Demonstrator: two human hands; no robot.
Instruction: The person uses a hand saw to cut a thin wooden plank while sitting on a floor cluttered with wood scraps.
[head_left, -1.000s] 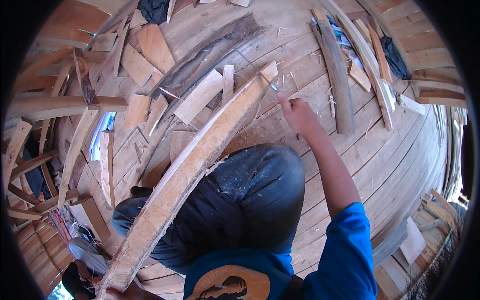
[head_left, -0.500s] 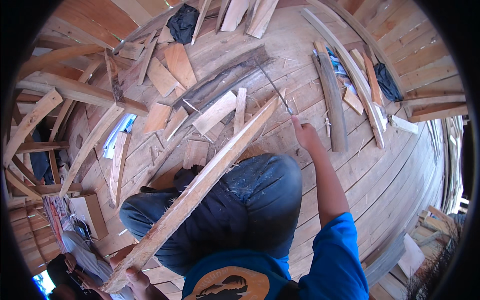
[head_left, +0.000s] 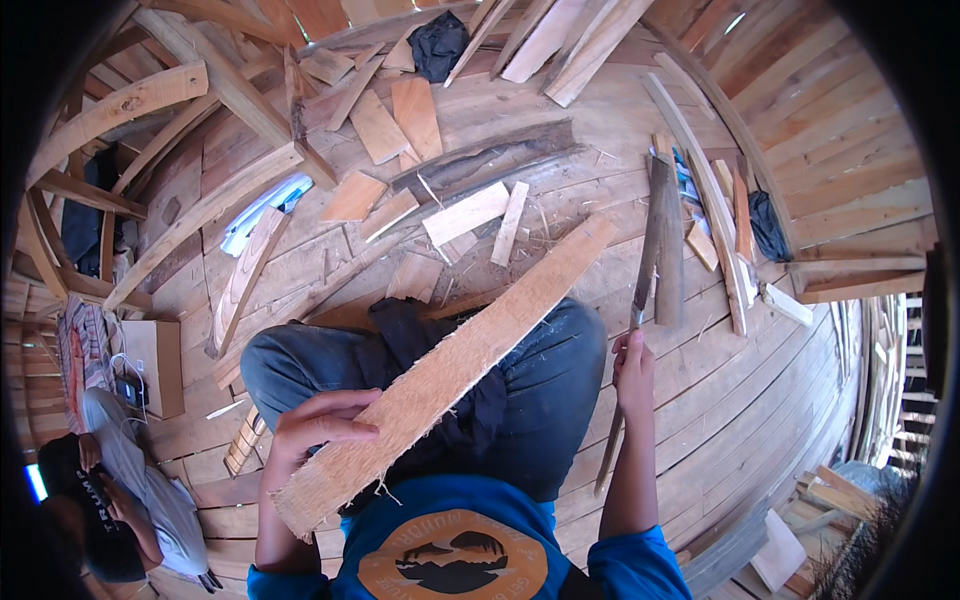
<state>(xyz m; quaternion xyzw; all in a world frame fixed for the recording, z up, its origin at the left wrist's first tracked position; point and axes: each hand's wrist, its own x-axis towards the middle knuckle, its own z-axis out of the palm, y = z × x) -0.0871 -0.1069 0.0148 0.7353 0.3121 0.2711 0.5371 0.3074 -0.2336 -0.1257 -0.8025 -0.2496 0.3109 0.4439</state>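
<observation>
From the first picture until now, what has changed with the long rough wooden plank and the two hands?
The right hand drew back from the floor and now holds a long thin blade-like tool upright. The left hand now shows gripping the long rough wooden plank near its lower end. The plank stays slanted across the lap.

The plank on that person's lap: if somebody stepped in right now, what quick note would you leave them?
Left hand grips the near end of the plank, which lies slanted across the lap. Right hand holds a long thin blade, upright beside the plank and not touching it. The plank's near edge is rough and splintery. Offcuts litter the wooden floor. No fresh cut is visible on the plank; any shaping remains to be done.
</observation>
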